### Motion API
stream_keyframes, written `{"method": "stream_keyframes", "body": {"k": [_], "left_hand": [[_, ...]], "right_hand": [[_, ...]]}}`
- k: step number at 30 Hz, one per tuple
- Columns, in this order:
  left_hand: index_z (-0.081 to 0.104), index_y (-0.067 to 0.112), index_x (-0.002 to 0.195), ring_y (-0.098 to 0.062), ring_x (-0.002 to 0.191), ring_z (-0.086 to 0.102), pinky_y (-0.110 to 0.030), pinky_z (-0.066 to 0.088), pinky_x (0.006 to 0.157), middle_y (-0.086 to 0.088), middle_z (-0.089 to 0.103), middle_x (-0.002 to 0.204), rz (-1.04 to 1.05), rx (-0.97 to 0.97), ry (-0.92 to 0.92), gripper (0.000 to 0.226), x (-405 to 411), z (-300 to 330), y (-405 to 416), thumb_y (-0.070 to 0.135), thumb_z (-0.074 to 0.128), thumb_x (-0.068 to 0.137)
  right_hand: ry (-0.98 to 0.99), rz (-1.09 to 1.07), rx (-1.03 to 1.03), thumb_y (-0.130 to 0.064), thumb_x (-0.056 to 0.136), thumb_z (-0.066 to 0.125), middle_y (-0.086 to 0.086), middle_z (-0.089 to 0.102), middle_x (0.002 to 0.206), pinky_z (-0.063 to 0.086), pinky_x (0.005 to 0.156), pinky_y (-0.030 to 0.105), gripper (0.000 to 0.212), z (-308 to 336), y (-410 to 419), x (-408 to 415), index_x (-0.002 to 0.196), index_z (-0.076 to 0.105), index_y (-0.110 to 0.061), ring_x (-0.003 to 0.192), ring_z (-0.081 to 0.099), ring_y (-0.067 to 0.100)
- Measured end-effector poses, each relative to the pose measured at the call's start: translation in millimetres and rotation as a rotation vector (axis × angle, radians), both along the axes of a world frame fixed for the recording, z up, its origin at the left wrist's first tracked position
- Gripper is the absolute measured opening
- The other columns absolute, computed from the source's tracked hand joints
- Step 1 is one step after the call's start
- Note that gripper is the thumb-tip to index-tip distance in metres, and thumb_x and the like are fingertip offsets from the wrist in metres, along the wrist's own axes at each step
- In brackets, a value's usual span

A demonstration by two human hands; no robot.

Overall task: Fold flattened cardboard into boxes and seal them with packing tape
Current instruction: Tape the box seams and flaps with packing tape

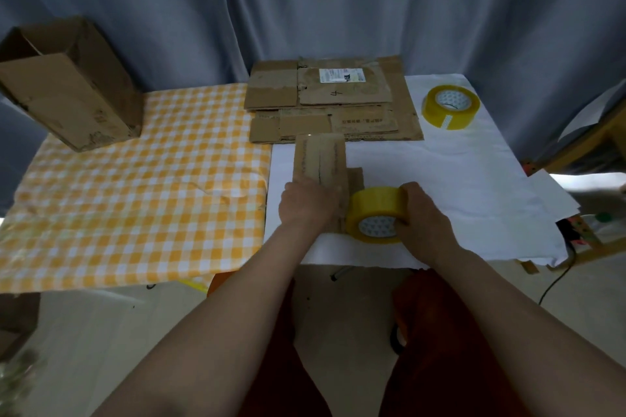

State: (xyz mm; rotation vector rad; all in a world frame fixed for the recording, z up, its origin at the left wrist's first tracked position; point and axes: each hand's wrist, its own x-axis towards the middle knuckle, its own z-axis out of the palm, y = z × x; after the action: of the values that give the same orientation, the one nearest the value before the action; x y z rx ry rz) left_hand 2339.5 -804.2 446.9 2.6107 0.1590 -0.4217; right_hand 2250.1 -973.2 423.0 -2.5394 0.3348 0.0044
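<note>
Tape roll [376,213]; flattened cardboard [342,91] marked "4"

Both forearms reach forward; the left hand [306,201] lies palm-down and flat, the right hand [421,210] curls in a grip.

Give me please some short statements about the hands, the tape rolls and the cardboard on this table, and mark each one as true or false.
1. The right hand grips a yellow tape roll. True.
2. The left hand holds scissors. False: it rests on a small cardboard box.
3. A second tape roll lies on the white sheet. True.
4. The flattened cardboard stack lies on the floor. False: it lies at the far edge of the table.
5. The open box at the far left stands on the checked cloth. True.
</note>
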Motion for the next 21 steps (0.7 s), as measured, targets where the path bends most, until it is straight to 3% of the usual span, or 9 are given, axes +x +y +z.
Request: {"method": "stream_keyframes", "body": {"k": [2, 4, 7, 11, 13, 18, 21], "left_hand": [[0.032, 0.000, 0.142, -0.032, 0.127, 0.042, -0.040, 0.040, 0.101, -0.017, 0.041, 0.136, 0.010, 0.103, 0.043, 0.097, 10, 6, -13, 0.066, 0.062, 0.077], [0.020, 0.002, 0.146, -0.033, 0.132, 0.034, -0.041, 0.034, 0.106, -0.018, 0.035, 0.141, 0.016, 0.179, 0.037, 0.112, 15, 8, -22, 0.067, 0.068, 0.070], [0.017, 0.012, 0.147, -0.033, 0.131, 0.033, -0.043, 0.033, 0.104, -0.016, 0.033, 0.139, -0.023, 0.189, -0.012, 0.106, 20, 4, -22, 0.056, 0.074, 0.070], [0.018, 0.023, 0.151, -0.033, 0.128, 0.035, -0.042, 0.038, 0.102, -0.014, 0.035, 0.138, -0.390, 0.072, -0.169, 0.106, 37, 13, -5, 0.049, 0.079, 0.068], [0.017, 0.024, 0.153, -0.031, 0.129, 0.036, -0.039, 0.037, 0.104, -0.012, 0.037, 0.140, -0.519, 0.028, -0.203, 0.110, 54, 23, -1, 0.047, 0.081, 0.067], [0.018, 0.024, 0.153, -0.028, 0.131, 0.037, -0.035, 0.036, 0.105, -0.007, 0.036, 0.146, -0.683, 0.079, -0.158, 0.110, 84, 20, 1, 0.044, 0.082, 0.066], [0.020, 0.023, 0.153, -0.027, 0.135, 0.034, -0.037, 0.033, 0.111, -0.005, 0.032, 0.152, -0.736, 0.080, -0.128, 0.109, 95, 6, 5, 0.043, 0.082, 0.066]], "right_hand": [[0.008, 0.057, 0.067, -0.012, 0.082, 0.064, 0.000, 0.045, 0.102, 0.038, 0.070, 0.032, 0.047, -1, 1, -2, 0.121, 0.038, -0.014, 0.097, 0.052, 0.025], [0.039, 0.116, 0.167, -0.016, 0.081, 0.068, -0.002, 0.047, 0.103, 0.041, 0.071, 0.031, 0.049, -1, 3, -3, 0.120, 0.039, -0.018, 0.095, 0.053, 0.021], [0.108, 0.181, 0.266, -0.020, 0.080, 0.072, -0.003, 0.049, 0.112, 0.044, 0.078, 0.031, 0.055, -2, 3, -4, 0.125, 0.040, -0.020, 0.103, 0.052, 0.018], [0.152, 0.227, 0.440, -0.025, 0.076, 0.078, -0.006, 0.051, 0.123, 0.045, 0.088, 0.028, 0.068, -1, 5, -6, 0.132, 0.039, -0.021, 0.111, 0.052, 0.011], [0.154, 0.205, 0.542, -0.027, 0.073, 0.081, -0.004, 0.052, 0.127, 0.048, 0.093, 0.033, 0.073, -1, 13, 0, 0.133, 0.039, -0.022, 0.114, 0.053, 0.011], [0.209, 0.158, 0.669, -0.037, 0.075, 0.077, -0.002, 0.055, 0.121, 0.050, 0.092, 0.036, 0.065, -7, 43, 13, 0.127, 0.043, -0.017, 0.108, 0.056, 0.011], [0.233, 0.161, 0.804, -0.048, 0.073, 0.074, 0.000, 0.052, 0.131, 0.049, 0.098, 0.041, 0.076, -14, 55, 13, 0.135, 0.038, -0.020, 0.116, 0.054, 0.013]]}}
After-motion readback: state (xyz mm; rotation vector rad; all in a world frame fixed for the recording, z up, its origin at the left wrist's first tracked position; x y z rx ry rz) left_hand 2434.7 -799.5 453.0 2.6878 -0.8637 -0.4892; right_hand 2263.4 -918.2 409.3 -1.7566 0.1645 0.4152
